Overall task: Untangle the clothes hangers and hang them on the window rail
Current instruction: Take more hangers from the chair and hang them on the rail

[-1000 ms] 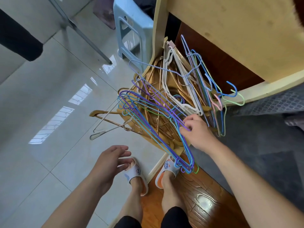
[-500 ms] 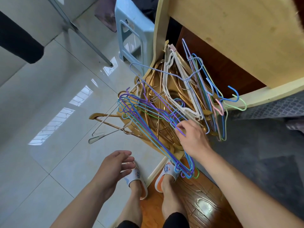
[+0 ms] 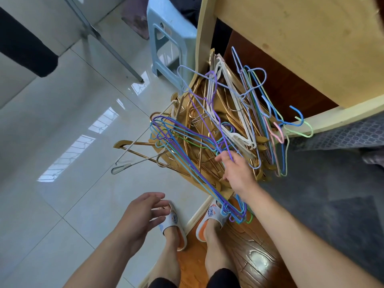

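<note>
A tangled heap of clothes hangers [image 3: 209, 129] lies on the floor against a wooden bed frame: gold metal ones, white plastic ones, and thin blue, purple, green and pink wire ones. My right hand [image 3: 236, 173] reaches into the heap and pinches a purple wire hanger [image 3: 207, 100], which stands lifted above the rest. A bundle of blue and purple wire hangers [image 3: 187, 161] runs from the heap down to my right foot. Lower down on the other side, my left hand [image 3: 143, 215] hovers above the floor, fingers relaxed, holding nothing.
A light blue plastic stool [image 3: 168, 36] stands behind the heap. The pale wooden bed frame [image 3: 301, 42] fills the upper right, with a grey mattress [image 3: 332, 183] below it. My slippered feet [image 3: 174, 225] stand at the edge between the tiles and wood flooring.
My right hand has shifted its grip and drawn a purple wire hanger up out of the heap. My left hand has stayed almost in place.
</note>
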Demonstrator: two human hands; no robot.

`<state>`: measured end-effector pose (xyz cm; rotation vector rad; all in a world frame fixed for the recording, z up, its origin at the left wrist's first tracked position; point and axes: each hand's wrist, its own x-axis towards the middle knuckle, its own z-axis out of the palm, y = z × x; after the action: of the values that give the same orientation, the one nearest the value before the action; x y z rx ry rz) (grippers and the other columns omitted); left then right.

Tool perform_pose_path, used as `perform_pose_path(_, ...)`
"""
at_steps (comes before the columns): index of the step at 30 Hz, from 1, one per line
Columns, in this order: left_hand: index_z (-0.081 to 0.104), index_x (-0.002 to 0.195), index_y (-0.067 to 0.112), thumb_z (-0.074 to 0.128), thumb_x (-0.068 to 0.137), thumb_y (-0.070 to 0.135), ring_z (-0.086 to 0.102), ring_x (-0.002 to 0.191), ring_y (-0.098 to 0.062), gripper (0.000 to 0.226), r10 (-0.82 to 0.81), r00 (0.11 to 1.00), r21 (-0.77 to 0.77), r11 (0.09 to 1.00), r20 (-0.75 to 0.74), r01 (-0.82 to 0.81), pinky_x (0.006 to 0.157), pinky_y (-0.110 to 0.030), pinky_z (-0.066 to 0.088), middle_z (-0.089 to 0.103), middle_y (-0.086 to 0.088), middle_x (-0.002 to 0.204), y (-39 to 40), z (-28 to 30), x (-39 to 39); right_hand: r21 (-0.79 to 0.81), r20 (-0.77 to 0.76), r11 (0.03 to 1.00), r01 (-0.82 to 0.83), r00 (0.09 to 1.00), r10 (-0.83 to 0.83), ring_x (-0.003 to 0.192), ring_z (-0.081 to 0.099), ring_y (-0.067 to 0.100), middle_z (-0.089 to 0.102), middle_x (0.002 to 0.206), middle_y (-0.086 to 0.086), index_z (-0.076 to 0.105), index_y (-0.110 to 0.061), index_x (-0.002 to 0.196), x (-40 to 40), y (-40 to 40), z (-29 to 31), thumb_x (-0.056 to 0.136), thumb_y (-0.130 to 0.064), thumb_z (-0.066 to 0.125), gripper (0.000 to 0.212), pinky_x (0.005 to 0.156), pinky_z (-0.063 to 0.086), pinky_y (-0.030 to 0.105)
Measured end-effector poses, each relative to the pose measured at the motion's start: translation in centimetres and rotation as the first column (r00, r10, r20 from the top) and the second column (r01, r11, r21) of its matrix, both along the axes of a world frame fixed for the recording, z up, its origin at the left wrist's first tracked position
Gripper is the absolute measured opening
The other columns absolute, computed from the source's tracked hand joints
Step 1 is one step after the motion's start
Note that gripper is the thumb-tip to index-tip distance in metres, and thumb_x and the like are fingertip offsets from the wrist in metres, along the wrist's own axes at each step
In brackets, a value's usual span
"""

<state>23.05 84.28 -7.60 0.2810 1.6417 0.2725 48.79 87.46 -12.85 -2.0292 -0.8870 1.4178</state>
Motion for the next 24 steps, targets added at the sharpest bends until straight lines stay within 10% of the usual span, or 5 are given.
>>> perform_pose_path(5,0.071,0.111,0.01,0.056,0.102,0.02,0.073,0.092,-0.028,0.02,0.029,1.0,-0.009,1.0,0.005,-0.029,0.089,-0.042,0.06,0.075,-0.015,0.105,-0.3,-0.1,-0.4,0.015,-0.064,0.999,0.047,0.997,-0.046,0.048,0.042,0.006,0.052,0.052,-0.019,0.066,-0.021,0.094,0.8,0.2,-0.2,0.109,-0.03,0.041,0.031,0.063,0.046,0.037)
perform_pose_path(12,0.071,0.111,0.009,0.057,0.102,0.02,0.072,0.089,-0.027,0.02,0.04,0.999,-0.015,0.999,0.013,-0.04,0.089,-0.043,0.059,0.077,-0.013,0.099,-0.7,-0.8,-1.4,-0.067,0.32,0.947,-0.313,0.892,0.318,0.102,0.053,0.015,0.051,0.112,-0.004,0.069,-0.016,0.109,2.1,0.2,-0.5,0.106,-0.037,0.045,0.032,0.085,0.039,0.029)
perform_pose_path(18,0.065,0.12,0.011,0.054,0.103,0.016,0.069,0.102,-0.031,0.021,0.043,0.998,0.002,0.999,-0.044,-0.043,0.088,-0.042,0.058,0.067,-0.014,0.114,0.9,-2.9,-2.6,-0.162,0.508,0.888,-0.429,0.736,0.448,0.098,0.053,0.016,0.043,0.115,-0.006,0.062,-0.017,0.111,1.9,0.1,-0.6,0.104,-0.043,0.046,0.032,0.082,0.048,0.037)
perform_pose_path(24,0.017,0.16,0.026,0.069,0.091,0.027,0.039,0.139,-0.042,0.086,-0.201,0.892,0.007,0.975,-0.404,0.223,0.112,-0.05,0.037,0.032,-0.023,0.157,8.1,-9.9,-5.9,-0.081,0.42,0.934,-0.349,0.837,0.35,0.103,0.051,0.014,0.047,0.115,-0.005,0.067,-0.015,0.111,0.3,0.3,-0.6,0.104,-0.04,0.048,0.032,0.086,0.034,0.025)
